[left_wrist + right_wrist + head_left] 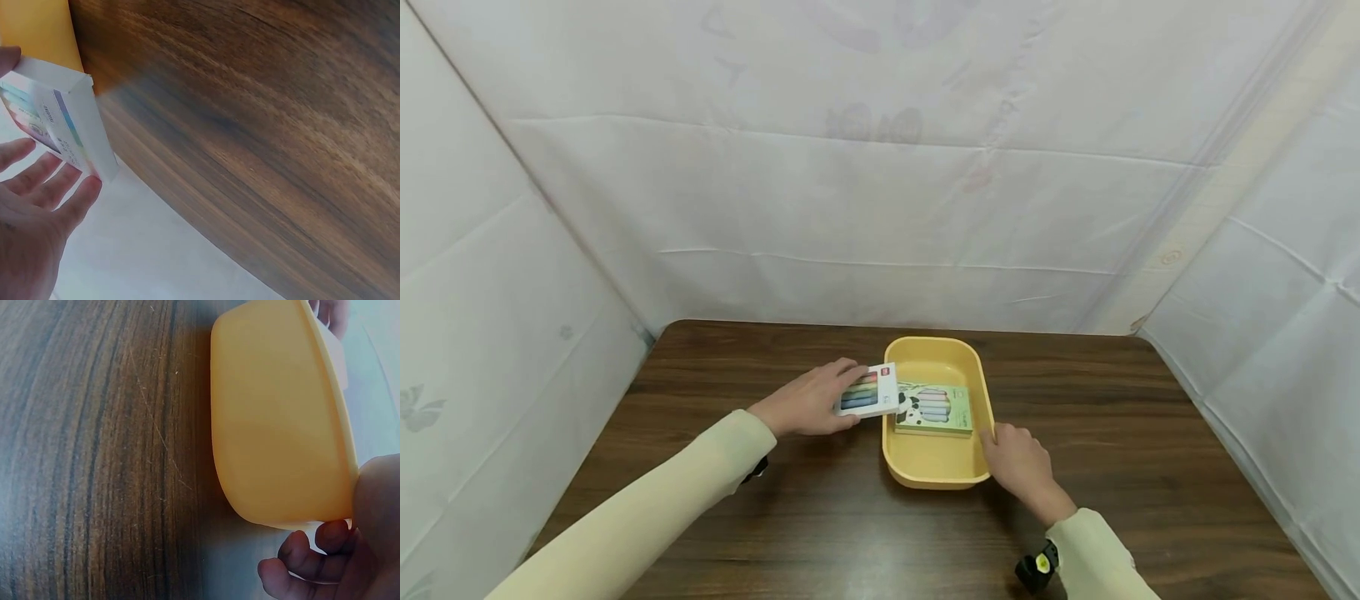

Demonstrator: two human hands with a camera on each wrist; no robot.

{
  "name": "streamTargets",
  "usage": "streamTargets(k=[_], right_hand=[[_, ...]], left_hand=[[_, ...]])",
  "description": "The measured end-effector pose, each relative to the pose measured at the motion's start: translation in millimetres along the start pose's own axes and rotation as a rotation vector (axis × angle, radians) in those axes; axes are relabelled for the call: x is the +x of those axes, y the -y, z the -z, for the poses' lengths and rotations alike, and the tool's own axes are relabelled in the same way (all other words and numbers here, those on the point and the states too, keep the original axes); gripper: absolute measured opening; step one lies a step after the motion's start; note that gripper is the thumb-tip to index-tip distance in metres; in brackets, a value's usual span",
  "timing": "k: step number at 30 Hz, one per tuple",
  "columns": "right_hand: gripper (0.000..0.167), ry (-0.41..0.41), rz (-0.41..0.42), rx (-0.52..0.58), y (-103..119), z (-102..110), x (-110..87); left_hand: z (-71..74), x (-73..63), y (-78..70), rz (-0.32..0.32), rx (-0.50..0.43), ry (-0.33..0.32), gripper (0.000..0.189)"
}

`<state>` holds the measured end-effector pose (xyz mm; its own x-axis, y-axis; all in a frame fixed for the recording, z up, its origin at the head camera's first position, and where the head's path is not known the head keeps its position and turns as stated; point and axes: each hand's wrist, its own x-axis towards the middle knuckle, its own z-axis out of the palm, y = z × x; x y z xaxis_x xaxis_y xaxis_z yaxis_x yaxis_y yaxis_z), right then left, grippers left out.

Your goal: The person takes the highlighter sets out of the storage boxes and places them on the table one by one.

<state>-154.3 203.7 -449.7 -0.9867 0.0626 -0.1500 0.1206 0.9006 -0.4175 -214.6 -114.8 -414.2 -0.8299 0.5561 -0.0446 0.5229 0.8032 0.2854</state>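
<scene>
Right grip (1019, 463) is pinching: on this wood-grain worktop (775, 533) it's got the yellow tub (932, 468) by its near-right rim. Green panda box (936, 408) lies inside. Left grip (811, 402), spread just box-wide, pinches a white box of coloured sticks (874, 398) at the left rim. Probably loading; next calls for lowering it in.

Tub (934, 460), smooth plastic, softly glossy; left box (887, 390) and right box (958, 423), smooth printed card; table (790, 525), wood-grained, finely scratched, glossy at its near side; far sheeting (820, 208), creased, matt, cloth-like; left sleeve (670, 492), matt cloth.
</scene>
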Motion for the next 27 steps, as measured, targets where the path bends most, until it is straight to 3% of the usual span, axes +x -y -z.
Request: streamTargets(k=[27], right_hand=[[0.038, -0.001, 0.005, 0.016, -2.8, -0.7, 1.8]], left_hand=[[-7.9, -11.8, 18.4, 0.04, -0.031, 0.024, 0.073]])
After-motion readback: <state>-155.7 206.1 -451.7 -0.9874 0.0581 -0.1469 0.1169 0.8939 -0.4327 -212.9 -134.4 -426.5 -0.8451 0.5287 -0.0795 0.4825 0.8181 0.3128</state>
